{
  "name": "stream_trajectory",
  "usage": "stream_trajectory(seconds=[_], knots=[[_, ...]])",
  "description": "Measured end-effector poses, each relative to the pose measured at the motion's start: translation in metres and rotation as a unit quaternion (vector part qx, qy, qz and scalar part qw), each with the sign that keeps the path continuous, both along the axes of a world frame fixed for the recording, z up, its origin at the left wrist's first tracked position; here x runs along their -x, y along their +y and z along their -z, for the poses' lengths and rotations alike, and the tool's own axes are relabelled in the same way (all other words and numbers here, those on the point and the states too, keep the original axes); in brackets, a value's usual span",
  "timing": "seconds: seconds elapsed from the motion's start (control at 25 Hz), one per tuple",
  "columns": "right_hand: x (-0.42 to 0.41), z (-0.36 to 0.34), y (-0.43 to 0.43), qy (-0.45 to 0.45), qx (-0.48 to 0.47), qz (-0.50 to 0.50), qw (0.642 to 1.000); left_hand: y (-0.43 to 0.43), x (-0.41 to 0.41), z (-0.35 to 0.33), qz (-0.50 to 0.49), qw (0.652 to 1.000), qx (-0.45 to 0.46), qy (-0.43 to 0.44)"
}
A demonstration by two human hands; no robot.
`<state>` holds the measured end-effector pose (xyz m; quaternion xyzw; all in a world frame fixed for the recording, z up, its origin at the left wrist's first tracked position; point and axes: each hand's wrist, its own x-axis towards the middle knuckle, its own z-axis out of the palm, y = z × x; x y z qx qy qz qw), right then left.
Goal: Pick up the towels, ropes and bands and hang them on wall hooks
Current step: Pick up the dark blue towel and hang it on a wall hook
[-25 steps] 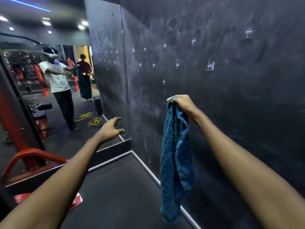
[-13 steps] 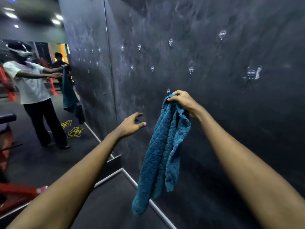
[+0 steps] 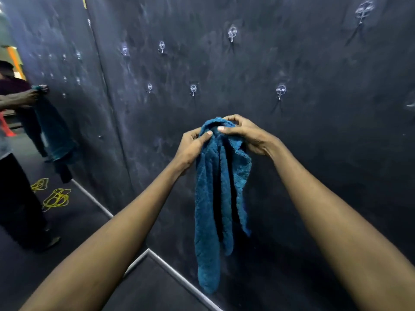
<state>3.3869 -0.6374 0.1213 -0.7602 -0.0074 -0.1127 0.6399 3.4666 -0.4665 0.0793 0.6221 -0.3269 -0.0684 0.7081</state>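
Note:
A blue towel (image 3: 215, 198) hangs bunched against the dark wall (image 3: 314, 153), its top held up by both my hands. My left hand (image 3: 194, 147) pinches the towel's top from the left, thumb on the cloth. From the right, my right hand (image 3: 244, 134) grips the same bunched top, fingers curled over it. Several clear hooks are stuck on the wall above; the nearest are one hook (image 3: 193, 89) up left and another hook (image 3: 281, 90) up right of my hands. Whatever lies behind the towel's top is hidden.
A mirror on the left shows a person's reflection (image 3: 20, 135) holding the towel, and yellow ropes (image 3: 55, 198) coiled on the floor. A metal strip (image 3: 179, 281) runs along the foot of the wall. More hooks (image 3: 232, 32) sit higher up.
My left hand has come across from the open air and taken hold of the towel's top beside my right hand. I have moved closer to the wall; the towel hangs straighter.

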Motion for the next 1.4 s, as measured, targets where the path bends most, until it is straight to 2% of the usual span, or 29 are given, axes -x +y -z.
stream_trajectory(seconds=[0.08,0.16,0.24,0.32,0.36,0.44,0.48,0.52,0.6,0.68,0.72,0.76,0.8,0.88,0.96,1.04,1.12,1.2,1.32,1.4], knots=[[-0.010,0.020,-0.001,0.039,0.033,-0.068,0.996,-0.006,-0.026,-0.001,0.019,0.999,0.026,0.014],[-0.023,0.047,0.002,0.094,0.072,-0.077,0.990,-0.011,-0.046,-0.006,0.031,0.999,0.021,0.001],[-0.035,0.068,0.003,0.097,0.103,0.024,0.990,-0.010,-0.066,-0.008,0.042,0.998,0.038,0.006],[-0.047,0.075,-0.003,0.049,0.093,0.155,0.982,-0.003,-0.093,-0.007,0.084,0.996,0.035,0.020],[-0.052,0.072,-0.007,0.034,0.076,0.187,0.979,0.000,-0.106,-0.006,0.114,0.993,-0.022,-0.016],[-0.057,0.054,-0.010,0.047,0.104,0.203,0.972,0.001,-0.119,0.001,0.166,0.962,-0.178,-0.121],[-0.059,0.044,-0.009,0.054,0.133,0.206,0.968,-0.002,-0.122,0.004,0.168,0.955,-0.204,-0.138],[-0.059,0.036,-0.007,0.052,0.141,0.204,0.968,-0.006,-0.123,0.006,0.160,0.963,-0.184,-0.111],[-0.052,0.031,-0.006,0.081,0.091,0.159,0.980,-0.012,-0.124,0.002,0.162,0.981,-0.083,0.069],[-0.035,0.048,-0.006,0.198,0.102,0.085,0.971,-0.012,-0.132,-0.007,0.212,0.954,-0.002,0.214],[-0.027,0.063,-0.008,0.246,0.130,0.067,0.958,-0.013,-0.141,-0.009,0.224,0.945,0.014,0.238],[-0.021,0.074,-0.008,0.255,0.130,0.086,0.954,-0.012,-0.148,-0.012,0.234,0.939,0.029,0.250],[-0.019,0.083,-0.010,0.228,0.081,0.123,0.962,-0.011,-0.156,-0.014,0.241,0.936,0.039,0.254],[-0.020,0.086,-0.019,0.119,-0.116,0.183,0.969,-0.010,-0.166,-0.012,0.246,0.940,0.042,0.233],[-0.017,0.071,-0.020,0.043,-0.241,0.166,0.955,-0.009,-0.172,-0.003,0.240,0.956,0.003,0.171],[-0.019,0.056,-0.015,-0.007,-0.296,0.159,0.942,-0.008,-0.171,0.005,0.250,0.952,-0.068,0.161],[-0.027,0.045,-0.014,-0.104,-0.298,0.217,0.924,-0.011,-0.174,0.006,0.222,0.952,-0.094,0.187],[-0.038,0.035,-0.012,-0.203,-0.171,0.344,0.901,-0.020,-0.185,-0.004,0.189,0.957,-0.040,0.218],[-0.055,0.028,-0.015,-0.271,0.163,0.472,0.823,-0.038,-0.193,-0.014,0.119,0.949,0.087,0.280],[-0.062,0.042,-0.016,-0.261,0.346,0.476,0.766,-0.044,-0.195,0.004,-0.014,0.972,0.118,0.204]])
